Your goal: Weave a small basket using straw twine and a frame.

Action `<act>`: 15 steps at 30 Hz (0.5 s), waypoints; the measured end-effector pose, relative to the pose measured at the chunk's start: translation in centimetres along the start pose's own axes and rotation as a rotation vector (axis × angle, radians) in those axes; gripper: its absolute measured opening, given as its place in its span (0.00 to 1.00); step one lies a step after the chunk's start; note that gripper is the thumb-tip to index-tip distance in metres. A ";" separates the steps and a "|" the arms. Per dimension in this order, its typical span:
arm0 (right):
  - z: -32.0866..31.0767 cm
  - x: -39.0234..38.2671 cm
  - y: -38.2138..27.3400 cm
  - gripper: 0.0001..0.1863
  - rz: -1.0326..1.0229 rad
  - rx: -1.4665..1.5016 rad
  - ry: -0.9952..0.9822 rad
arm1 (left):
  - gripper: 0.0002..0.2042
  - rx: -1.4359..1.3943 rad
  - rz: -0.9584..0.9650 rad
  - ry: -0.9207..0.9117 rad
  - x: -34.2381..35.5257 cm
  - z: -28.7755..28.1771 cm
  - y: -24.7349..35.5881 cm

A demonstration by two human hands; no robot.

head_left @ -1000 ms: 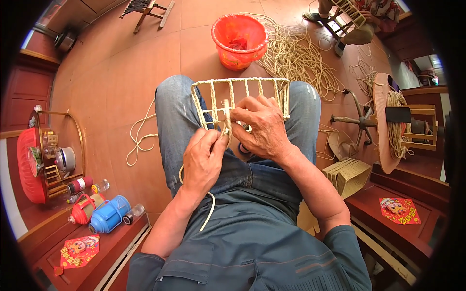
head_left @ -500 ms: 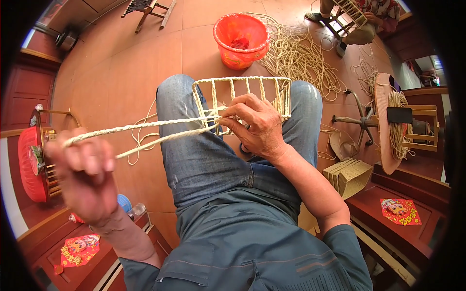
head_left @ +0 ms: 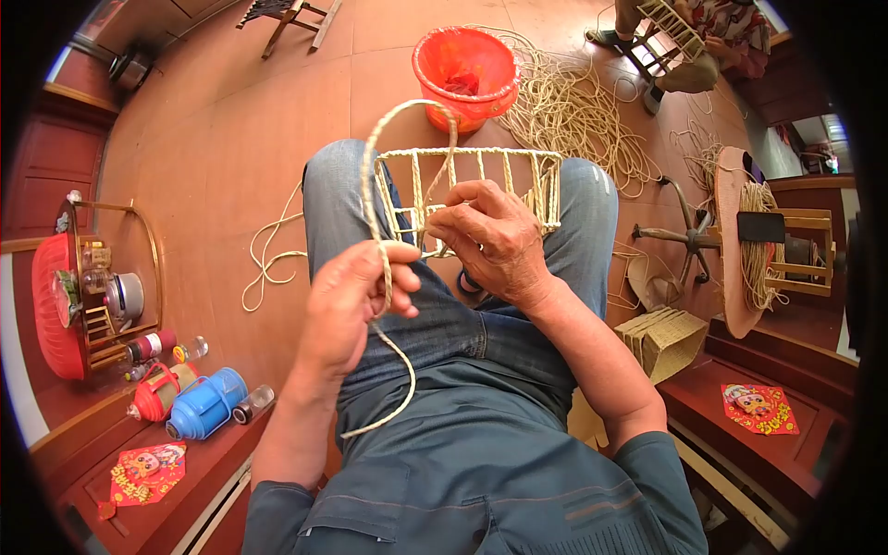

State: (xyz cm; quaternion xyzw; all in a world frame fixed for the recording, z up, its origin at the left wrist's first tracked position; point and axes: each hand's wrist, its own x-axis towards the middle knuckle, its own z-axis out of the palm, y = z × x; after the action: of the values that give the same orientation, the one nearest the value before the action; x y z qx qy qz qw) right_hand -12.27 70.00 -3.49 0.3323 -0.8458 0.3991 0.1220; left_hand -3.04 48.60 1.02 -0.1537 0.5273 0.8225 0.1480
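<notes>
Here the rope-wrapped frame (head_left: 481, 185) lies across your knees, its far rail toward the orange bucket (head_left: 465, 69) and the loose heap of cord (head_left: 583, 111) on the floor, and your right hand (head_left: 495, 242) rests on its near edge with the fingers curled and pressed against the uprights. Your left hand (head_left: 356, 310) is closed in a pinch around the pale cord (head_left: 388, 194), which arches up over the frame's left corner and trails its free end down across your lap. You seem to be mid-weave, so the next move likely calls for threading that cord between the uprights and drawing the loop snug.
</notes>
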 end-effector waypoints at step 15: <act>-0.5 0.5 -0.1 0.07 -0.039 -0.124 -0.200 | 0.16 0.974 0.378 0.303 0.9 3.8 -5.4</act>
State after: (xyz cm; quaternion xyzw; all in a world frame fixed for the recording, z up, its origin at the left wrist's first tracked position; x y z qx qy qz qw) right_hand -12.67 70.09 -2.87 0.3787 -0.8702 0.3085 0.0647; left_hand -2.05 54.31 -2.31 -0.0865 0.8812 0.4641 -0.0261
